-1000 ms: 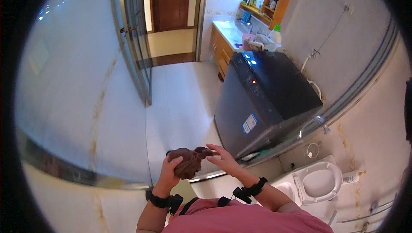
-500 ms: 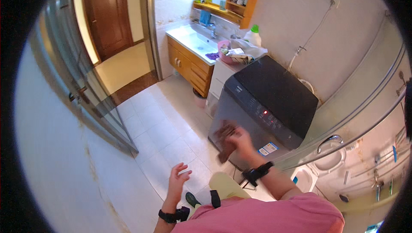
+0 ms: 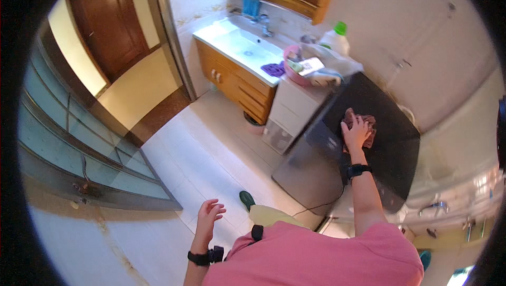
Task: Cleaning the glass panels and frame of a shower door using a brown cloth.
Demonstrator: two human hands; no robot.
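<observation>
My right hand (image 3: 357, 134) is on top of the dark washing machine (image 3: 390, 154), holding a crumpled brown cloth (image 3: 369, 125) against the lid. Its fingers are bent over the cloth, which bunches out past them on the far and right sides. A black band circles that wrist. Lower in the view, my left hand (image 3: 208, 217) hovers over the pale tiled floor with nothing in it, its fingers apart and slightly curled.
Left of the washer, a white cabinet (image 3: 292, 109) carries a pink basin (image 3: 295, 70) of mixed items and a white bottle with a green cap (image 3: 337, 38). Beyond stand a sink (image 3: 247, 46) and a purple cloth (image 3: 273, 69). A glass door (image 3: 68, 133) stands at the left.
My right hand has carried the brown cloth from in front of the washer up onto its lid. The view has shifted toward the washer; my left hand stays low and empty.
</observation>
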